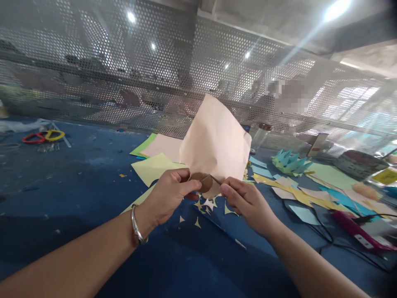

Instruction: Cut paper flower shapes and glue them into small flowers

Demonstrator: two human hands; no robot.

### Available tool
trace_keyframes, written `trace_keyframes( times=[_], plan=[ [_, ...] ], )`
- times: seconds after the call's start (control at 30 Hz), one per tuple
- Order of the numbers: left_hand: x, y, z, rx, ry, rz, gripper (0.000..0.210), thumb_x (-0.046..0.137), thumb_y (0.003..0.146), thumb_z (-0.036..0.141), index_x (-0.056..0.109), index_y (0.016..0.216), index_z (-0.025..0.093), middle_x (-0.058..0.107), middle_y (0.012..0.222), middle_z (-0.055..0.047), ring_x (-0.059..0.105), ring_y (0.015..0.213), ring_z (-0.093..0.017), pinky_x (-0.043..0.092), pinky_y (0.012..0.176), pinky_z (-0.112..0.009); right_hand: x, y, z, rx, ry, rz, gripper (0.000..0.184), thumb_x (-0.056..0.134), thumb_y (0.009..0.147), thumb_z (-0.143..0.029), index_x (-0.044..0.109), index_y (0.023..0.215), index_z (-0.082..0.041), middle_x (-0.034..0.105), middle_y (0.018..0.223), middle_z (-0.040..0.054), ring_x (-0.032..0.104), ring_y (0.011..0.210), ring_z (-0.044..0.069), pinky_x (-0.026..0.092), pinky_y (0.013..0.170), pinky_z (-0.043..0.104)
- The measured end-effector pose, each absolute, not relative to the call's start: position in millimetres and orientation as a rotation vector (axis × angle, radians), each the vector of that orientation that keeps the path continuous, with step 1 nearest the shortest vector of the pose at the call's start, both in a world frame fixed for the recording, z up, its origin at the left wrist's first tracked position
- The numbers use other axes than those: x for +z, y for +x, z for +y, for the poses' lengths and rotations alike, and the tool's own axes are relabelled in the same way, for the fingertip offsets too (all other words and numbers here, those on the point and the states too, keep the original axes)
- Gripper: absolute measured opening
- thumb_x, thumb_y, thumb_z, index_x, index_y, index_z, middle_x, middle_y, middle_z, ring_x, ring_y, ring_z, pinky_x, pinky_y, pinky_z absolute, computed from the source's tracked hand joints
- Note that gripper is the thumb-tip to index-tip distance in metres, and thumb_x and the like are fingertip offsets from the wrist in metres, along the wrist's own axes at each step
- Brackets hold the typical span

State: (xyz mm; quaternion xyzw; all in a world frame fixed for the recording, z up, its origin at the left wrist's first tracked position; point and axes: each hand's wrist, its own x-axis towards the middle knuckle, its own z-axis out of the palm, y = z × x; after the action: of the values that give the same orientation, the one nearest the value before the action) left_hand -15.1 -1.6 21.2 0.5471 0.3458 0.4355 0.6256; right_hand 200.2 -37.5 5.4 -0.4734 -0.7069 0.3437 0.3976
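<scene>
Over the middle of the blue bench, a pale pink paper sheet is held up off the surface, leaning slightly, its long axis near upright, one corner pointing up and the lower corner at the hands. The left hand pinches a round brown disc against that lower part, thumb in front and fingers curled behind. The right hand has its fingers closed around a slim dark tool, which lies roughly sideways, its tip pointing left at the disc's upper edge.

Small paper scraps lie below, beside a blue stick slanting down to the right. Bare bench surface stretches left to the scissors with red and yellow loops; the right side is crowded with paper strips, a folded paper flower and a purple box. A perforated screen rises behind the bench's far edge. Marks on the purple box and a yellow label are too small to read.
</scene>
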Motion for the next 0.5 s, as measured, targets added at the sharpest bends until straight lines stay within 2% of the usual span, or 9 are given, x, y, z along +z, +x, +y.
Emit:
trace_keyframes(
  times=[0.2, 0.37, 0.5],
  plan=[
    [21.6, -16.7, -2.9, 1.053, 1.315, 0.756, 0.005, 0.072, 0.079, 0.019, 0.071, 0.084, 0.017, 0.071, 0.082, 0.0, 0.057, 0.071, -0.011, 0.045, 0.065, -0.023, 7.1, 201.4, -38.3, 0.864, -1.215, -1.797, 0.04, 0.047, 0.102, -0.054, 0.043, 0.077, -0.022, 0.028, 0.065, -0.0065, 0.026, 0.054, 0.009, 0.02, 0.047, 0.025],
    [20.1, -15.3, -1.6, 1.093, 1.25, 0.712, 0.034, 0.073, 0.078, 0.015, 0.056, 0.107, 0.022, 0.07, 0.083, 0.002, 0.057, 0.069, -0.011, 0.041, 0.056, -0.021, 6.6, 201.6, -37.9, 0.857, -1.209, -1.801, 0.041, 0.046, 0.103, -0.053, 0.04, 0.075, -0.022, 0.027, 0.065, -0.0067, 0.026, 0.053, 0.009, 0.02, 0.047, 0.025],
    [15.9, -13.9, -1.1, 1.102, 1.287, 0.689, 0.032, 0.071, 0.08, 0.014, 0.057, 0.107, 0.021, 0.069, 0.082, 0.003, 0.055, 0.068, -0.009, 0.039, 0.055, -0.02, 6.6, 201.6, -37.7, 0.843, -1.211, -1.807, 0.04, 0.046, 0.103, -0.052, 0.042, 0.077, -0.022, 0.027, 0.066, -0.0064, 0.026, 0.054, 0.009, 0.02, 0.047, 0.025]
  ],
)
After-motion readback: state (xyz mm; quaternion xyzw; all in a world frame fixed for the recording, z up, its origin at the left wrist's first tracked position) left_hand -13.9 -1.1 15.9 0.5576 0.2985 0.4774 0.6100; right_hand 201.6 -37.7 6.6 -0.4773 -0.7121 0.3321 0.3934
